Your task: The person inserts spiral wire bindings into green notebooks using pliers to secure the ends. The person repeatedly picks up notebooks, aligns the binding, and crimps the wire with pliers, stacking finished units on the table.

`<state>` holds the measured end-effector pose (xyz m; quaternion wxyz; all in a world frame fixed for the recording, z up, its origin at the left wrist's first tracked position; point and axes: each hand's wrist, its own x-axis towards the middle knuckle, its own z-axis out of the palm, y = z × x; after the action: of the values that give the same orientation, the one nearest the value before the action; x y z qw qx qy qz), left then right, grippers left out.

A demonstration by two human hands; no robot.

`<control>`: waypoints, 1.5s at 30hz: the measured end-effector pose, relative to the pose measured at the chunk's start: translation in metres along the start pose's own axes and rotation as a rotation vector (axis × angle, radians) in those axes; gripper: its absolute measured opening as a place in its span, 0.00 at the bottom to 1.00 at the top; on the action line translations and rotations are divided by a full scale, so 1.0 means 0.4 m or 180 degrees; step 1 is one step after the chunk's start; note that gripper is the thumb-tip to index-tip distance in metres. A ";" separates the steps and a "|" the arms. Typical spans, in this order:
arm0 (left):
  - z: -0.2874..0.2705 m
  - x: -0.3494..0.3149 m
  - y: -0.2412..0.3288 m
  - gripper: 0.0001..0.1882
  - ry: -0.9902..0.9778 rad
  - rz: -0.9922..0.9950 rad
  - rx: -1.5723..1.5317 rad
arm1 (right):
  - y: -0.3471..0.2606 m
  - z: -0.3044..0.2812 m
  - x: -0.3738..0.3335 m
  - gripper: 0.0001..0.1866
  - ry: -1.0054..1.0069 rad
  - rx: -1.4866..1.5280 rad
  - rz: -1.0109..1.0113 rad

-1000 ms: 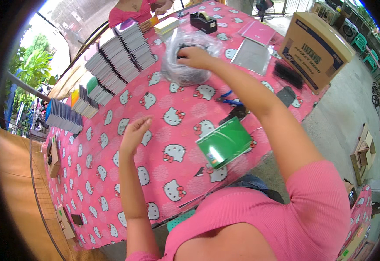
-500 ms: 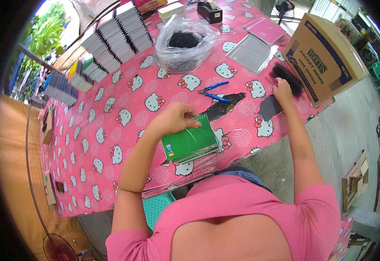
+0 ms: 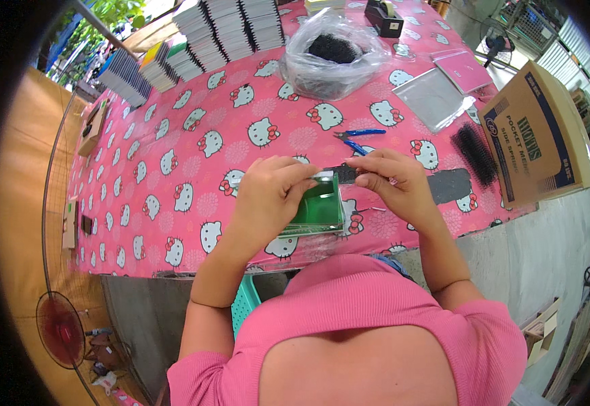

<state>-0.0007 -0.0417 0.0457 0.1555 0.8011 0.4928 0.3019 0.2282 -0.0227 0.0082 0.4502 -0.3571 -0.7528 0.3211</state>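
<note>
A small green pocket notebook point(image 3: 316, 215) lies near the table's front edge, its top edge turned slightly up. My left hand point(image 3: 268, 199) grips that top edge, thumb and fingers pinched over it. Beside the notebook's upper right corner is my right hand point(image 3: 399, 186), thumb and index finger drawn together; what they hold, if anything, is too small to make out. Just beyond, cutting pliers with blue handles point(image 3: 364, 132) rest with their jaws apart. To the right, a bundle of black spiral binding coils point(image 3: 475, 154) lies against a carton.
The brown carton point(image 3: 531, 135) stands at the table's right edge. A clear plastic bag point(image 3: 301, 76) of black coils sits at the back, near a tape dispenser point(image 3: 384, 19). Stacked notebooks point(image 3: 230, 34) line the far left. Dark patches point(image 3: 449, 186) mark the pink tablecloth.
My right hand has left the black coils and come left to the notebook's corner. The notebook's top edge has been tilted up in my left hand. My view has shifted.
</note>
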 end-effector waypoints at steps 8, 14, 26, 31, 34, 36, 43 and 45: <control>0.022 -0.016 0.013 0.07 0.0600 0.0024 0.0003 | -0.007 0.000 0.038 0.12 0.0019 -0.0340 -0.0255; 0.038 -0.025 0.013 0.08 0.0805 0.0025 0.0506 | -0.016 -0.006 0.060 0.09 -0.0476 -0.0014 -0.0164; 0.075 -0.065 0.026 0.11 0.1380 -0.0476 0.1199 | -0.023 -0.013 0.065 0.10 -0.0768 -0.0134 -0.0265; 0.072 -0.072 0.001 0.13 0.1373 -0.0312 0.0500 | -0.043 -0.004 0.062 0.11 -0.0765 -0.0240 -0.0359; 0.072 -0.072 0.006 0.14 0.1428 -0.0404 0.0489 | -0.044 0.013 0.048 0.12 -0.0551 -0.0353 -0.0296; 0.074 -0.071 0.008 0.13 0.1492 -0.0463 0.0496 | -0.040 0.025 0.045 0.11 -0.0407 -0.0388 -0.0452; 0.079 -0.067 0.010 0.12 0.1576 -0.0543 0.0552 | -0.064 0.035 0.047 0.14 -0.0600 -0.0251 0.0226; 0.078 -0.067 0.010 0.12 0.1555 -0.0559 0.0529 | -0.045 0.039 0.048 0.16 -0.0477 -0.0723 -0.0235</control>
<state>0.0129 -0.0659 0.0152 -0.0087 0.6688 0.6063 0.4301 0.2030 -0.0190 0.0253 0.3609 -0.3528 -0.8284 0.2429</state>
